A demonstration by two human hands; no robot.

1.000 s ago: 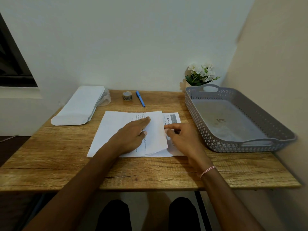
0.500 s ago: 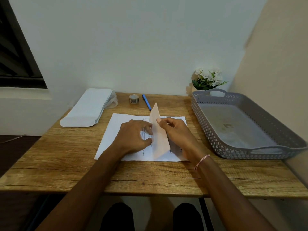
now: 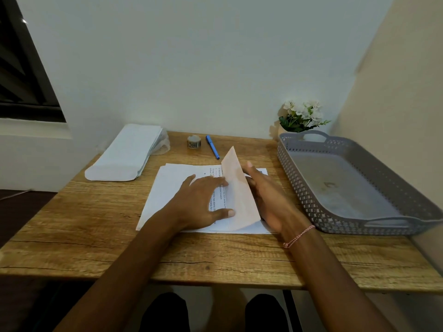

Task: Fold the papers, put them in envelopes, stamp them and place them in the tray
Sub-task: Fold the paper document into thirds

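Right hand point(image 3: 271, 200) now flat behind paper point(image 3: 239, 195)

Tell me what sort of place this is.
Probably a home desk tucked in a room corner, set up for mailing: a small wooden table against plain walls, a stack of envelopes, a grey tray and white flowers.
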